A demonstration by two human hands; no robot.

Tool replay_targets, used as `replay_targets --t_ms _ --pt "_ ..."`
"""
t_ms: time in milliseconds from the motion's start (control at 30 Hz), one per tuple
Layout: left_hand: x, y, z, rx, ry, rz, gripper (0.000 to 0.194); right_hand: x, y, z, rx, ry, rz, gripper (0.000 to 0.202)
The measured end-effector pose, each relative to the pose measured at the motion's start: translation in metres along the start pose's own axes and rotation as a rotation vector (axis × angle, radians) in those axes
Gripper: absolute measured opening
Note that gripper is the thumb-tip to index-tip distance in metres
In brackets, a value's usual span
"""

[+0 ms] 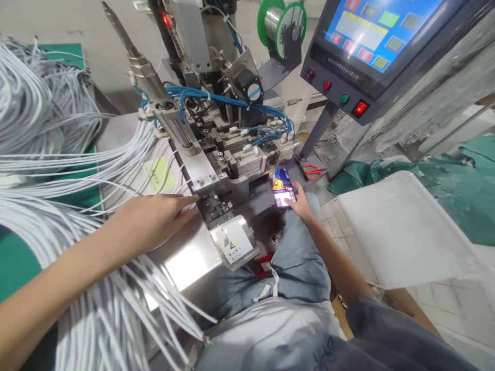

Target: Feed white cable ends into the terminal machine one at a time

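Right grip clasps a phone; left grip meets the machine, its hold unclear

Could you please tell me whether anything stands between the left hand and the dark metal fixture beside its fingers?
Nothing visible stands between the left hand and the dark metal fixture; the hand reaches close beside it, though actual contact is unclear.

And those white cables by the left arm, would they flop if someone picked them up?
Probably bendy but a little springy: the white cables curve in smooth arcs. A handful might slide apart, since many lie loosely side by side. Each looks thin, so one alone is likely light.
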State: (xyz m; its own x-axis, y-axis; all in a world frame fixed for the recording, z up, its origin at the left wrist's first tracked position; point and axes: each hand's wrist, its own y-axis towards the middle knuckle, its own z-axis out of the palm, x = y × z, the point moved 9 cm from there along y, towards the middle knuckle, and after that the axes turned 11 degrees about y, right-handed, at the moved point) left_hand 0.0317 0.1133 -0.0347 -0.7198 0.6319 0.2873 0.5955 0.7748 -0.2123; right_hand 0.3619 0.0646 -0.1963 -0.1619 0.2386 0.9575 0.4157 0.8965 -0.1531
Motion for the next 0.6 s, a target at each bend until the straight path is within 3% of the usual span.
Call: replay_targets --t_ms 367,600 --pt "-0.001 0.002 0.002 0.027 -0.052 -0.007 0.042 0.0 0.004 -0.01 0.046 -0.067 -0.114 0.052" --pt "0.001 0.004 0.007 -0.015 0.014 -0.028 0.062 0.01 0.005 -0.009 0.033 -0.09 -0.169 0.04"
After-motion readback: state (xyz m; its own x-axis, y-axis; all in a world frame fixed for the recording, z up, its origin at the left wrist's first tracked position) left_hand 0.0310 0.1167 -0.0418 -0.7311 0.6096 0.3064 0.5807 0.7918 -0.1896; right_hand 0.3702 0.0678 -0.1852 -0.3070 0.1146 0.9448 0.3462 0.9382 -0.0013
